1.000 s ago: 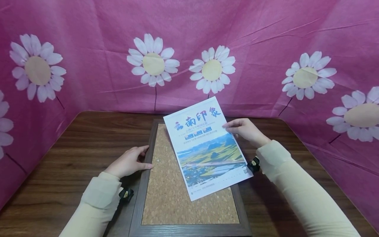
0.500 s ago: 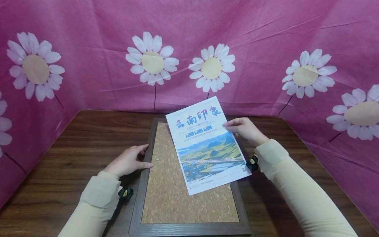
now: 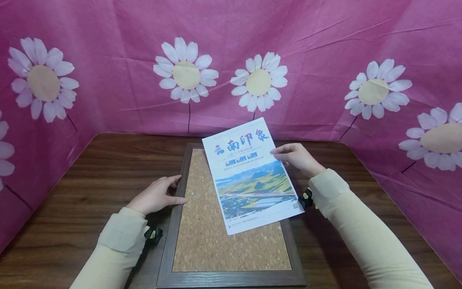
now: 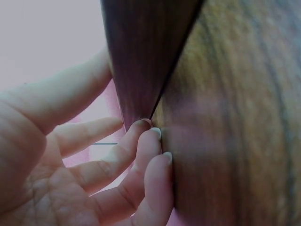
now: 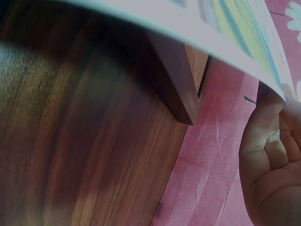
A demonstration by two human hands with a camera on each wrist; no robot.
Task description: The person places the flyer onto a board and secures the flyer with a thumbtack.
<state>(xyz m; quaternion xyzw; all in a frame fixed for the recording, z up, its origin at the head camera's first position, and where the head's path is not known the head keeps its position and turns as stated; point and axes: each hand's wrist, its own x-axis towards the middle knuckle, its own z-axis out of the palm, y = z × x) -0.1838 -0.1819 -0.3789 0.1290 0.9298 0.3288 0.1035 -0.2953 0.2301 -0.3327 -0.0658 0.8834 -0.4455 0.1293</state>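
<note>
Yunnan poster [image 3: 254, 176] has eased slightly away from the near side of the framed cork board [image 3: 231, 255], hanging askew above it. The right hand [image 3: 297, 158], fingers closed to paper thickness, pinches only the poster's right edge, so the free side could sag or swivel. The left hand [image 3: 154, 196] clasps the board's left rail; slackening might let it slide.

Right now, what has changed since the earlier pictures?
In the head view, the lower edge of the poster has shifted slightly up and left, baring more cork. No grip changed: the right hand still pinches the poster, the left hand holds the frame.
</note>
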